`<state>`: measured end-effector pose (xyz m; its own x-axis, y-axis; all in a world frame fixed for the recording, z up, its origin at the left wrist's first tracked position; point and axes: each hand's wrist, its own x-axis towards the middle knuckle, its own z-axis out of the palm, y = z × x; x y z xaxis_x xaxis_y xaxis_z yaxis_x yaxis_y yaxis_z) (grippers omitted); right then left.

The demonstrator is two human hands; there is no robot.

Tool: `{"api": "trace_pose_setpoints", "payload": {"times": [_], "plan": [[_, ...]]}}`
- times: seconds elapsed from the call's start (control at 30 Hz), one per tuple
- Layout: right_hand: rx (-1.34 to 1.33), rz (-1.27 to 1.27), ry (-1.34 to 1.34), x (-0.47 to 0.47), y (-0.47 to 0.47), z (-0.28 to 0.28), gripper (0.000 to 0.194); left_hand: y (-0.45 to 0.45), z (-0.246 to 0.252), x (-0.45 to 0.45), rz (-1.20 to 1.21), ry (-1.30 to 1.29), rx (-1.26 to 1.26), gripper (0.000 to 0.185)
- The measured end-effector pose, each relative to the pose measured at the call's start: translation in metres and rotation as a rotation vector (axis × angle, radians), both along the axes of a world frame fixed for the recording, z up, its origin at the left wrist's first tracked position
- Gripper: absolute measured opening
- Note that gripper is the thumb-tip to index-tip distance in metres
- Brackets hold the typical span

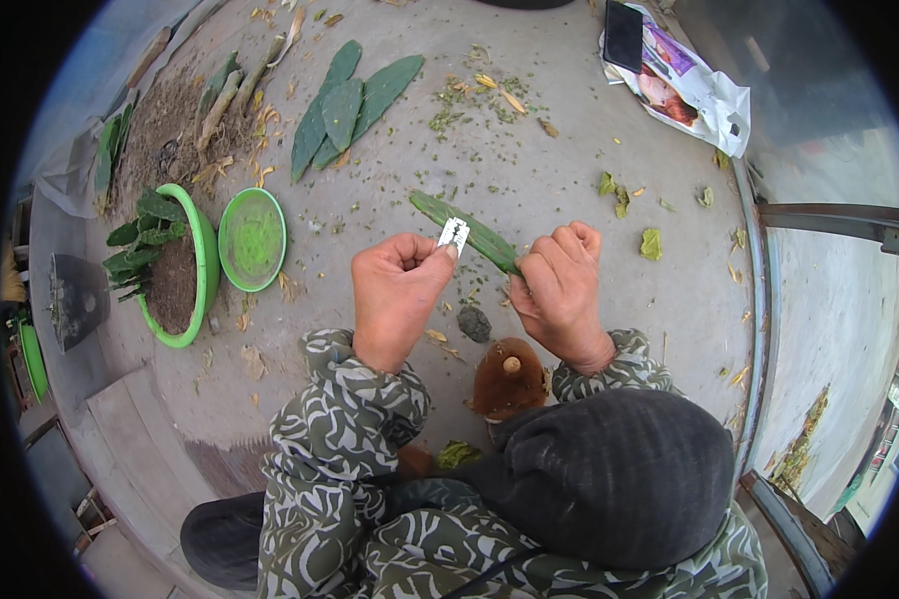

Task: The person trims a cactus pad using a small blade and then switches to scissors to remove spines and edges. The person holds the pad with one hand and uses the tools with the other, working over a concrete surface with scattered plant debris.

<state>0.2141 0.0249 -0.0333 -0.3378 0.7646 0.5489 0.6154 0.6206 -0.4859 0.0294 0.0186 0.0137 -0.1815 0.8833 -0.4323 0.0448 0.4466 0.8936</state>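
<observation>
My left hand (403, 296) pinches a double-edged razor blade (454, 233) between thumb and fingers. The blade is held against or just in front of a long green cactus pad (470, 226); I cannot tell whether they touch. My right hand (562, 288) grips the pad by its lower right end, and its other end points up and left. Below the hands, a dark grey lump (474, 323) lies on the concrete floor (419, 165). Closer to my body is a brown rounded object (506, 378) with a small pale knob on it.
Several cut cactus pads (342, 112) lie ahead on the floor among green scraps. To the left stand a green pot (208, 269) of soil and cactus, a green dish (252, 239) and a dark pot (77, 303). A phone (623, 37) rests on a plastic bag (712, 97).
</observation>
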Motion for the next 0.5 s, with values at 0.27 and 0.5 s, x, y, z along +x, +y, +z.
{"api": "trace_pose_setpoints", "payload": {"times": [0.27, 0.5], "plan": [[0.015, 0.002, -0.045, -0.0006, 0.0005, 0.0011, 0.023, 0.0021, -0.0017, -0.0008, -0.020, -0.018, -0.048, 0.012], [0.019, 0.037, -0.080, -0.0024, -0.0014, 0.0020, 0.022, 0.0041, -0.0032, 0.0004, 0.024, -0.093, -0.154, 0.012]]}}
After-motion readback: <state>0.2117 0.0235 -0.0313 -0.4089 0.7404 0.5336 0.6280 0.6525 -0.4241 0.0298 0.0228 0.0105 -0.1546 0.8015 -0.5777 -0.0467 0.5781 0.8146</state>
